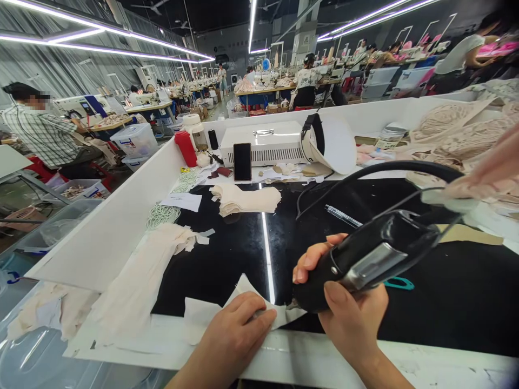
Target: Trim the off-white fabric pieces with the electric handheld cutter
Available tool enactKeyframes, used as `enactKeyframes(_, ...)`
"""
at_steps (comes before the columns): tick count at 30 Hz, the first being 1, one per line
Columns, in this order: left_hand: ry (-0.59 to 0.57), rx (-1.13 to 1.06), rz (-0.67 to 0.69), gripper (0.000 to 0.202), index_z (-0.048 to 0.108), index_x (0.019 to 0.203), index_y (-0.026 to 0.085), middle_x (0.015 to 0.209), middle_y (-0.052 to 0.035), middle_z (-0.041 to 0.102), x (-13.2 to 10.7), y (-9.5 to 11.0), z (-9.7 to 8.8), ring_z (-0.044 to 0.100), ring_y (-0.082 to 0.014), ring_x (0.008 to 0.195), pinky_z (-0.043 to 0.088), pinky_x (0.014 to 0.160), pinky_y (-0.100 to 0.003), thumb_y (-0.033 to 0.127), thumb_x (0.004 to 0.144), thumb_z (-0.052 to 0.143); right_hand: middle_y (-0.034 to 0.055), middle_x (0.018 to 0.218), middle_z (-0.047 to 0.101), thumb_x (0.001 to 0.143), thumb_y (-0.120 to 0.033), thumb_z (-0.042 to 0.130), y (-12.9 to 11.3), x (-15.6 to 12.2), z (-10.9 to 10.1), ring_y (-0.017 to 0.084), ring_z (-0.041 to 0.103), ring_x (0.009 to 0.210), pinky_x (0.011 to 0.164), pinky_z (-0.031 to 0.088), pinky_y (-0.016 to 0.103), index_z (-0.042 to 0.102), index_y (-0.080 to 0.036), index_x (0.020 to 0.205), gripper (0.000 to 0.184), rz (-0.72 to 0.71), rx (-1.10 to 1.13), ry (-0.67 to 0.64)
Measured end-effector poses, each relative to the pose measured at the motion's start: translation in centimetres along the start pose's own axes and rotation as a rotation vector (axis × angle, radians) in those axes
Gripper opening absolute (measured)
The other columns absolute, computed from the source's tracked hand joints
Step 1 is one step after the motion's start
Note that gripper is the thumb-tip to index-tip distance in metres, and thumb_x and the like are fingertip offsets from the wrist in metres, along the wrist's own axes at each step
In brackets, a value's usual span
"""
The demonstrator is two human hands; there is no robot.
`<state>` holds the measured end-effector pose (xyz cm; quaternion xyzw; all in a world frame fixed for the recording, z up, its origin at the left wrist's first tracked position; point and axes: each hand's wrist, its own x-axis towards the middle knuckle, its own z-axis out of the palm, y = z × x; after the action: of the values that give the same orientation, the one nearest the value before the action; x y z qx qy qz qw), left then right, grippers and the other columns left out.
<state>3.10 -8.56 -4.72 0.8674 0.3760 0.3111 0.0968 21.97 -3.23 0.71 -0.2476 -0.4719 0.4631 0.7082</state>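
My right hand (352, 313) is wrapped round a black corded hand-held power tool (365, 259) with a metal plate on its side. The tool's small metal tip points left and meets the edge of a pale fabric piece (243, 285) at the table's front edge. Bent over that fabric, my left hand (243, 324) holds it against the black table surface, fingers close together and thumb hidden. Another pale scrap (198, 319) lies just left of my left hand. From the upper right reaches another person's blurred hand (490, 167), near the tool's cable.
Fabric stacks (245, 200) lie farther back and along the left wall (101, 232). Behind stand a phone (242, 162), a white machine (263, 143), a visor cap (328, 140) and a red container (185, 148). A pen (343, 216) and a teal tool (399, 283) lie right of centre.
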Motion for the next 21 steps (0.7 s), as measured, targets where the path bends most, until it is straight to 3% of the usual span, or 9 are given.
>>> enactKeyframes(12, -0.001, 0.012, 0.008, 0.022, 0.066, 0.123, 0.013, 0.103, -0.0109, 0.067, 0.2, 0.1, -0.1, 0.065, -0.0216, 0.096, 0.061, 0.085, -0.032, 0.011, 0.107, 0.051, -0.0026, 0.088, 0.067, 0.095, -0.035, 0.076, 0.8, -0.4, 1.1, 0.012, 0.064, 0.067, 0.060, 0.055, 0.028, 0.059, -0.031, 0.120, 0.031, 0.029, 0.006, -0.023)
enactKeyframes(21, -0.017, -0.012, -0.014, 0.022, 0.066, 0.122, 0.013, 0.105, -0.0108, 0.068, 0.1, 0.1, 0.1, 0.065, -0.0216, 0.096, 0.060, 0.084, -0.031, 0.013, 0.109, 0.049, -0.0034, 0.087, 0.068, 0.091, -0.039, 0.080, 1.5, -0.1, 1.8, 0.012, 0.064, 0.067, 0.064, 0.056, 0.028, 0.060, -0.031, 0.121, 0.036, 0.004, 0.045, -0.023)
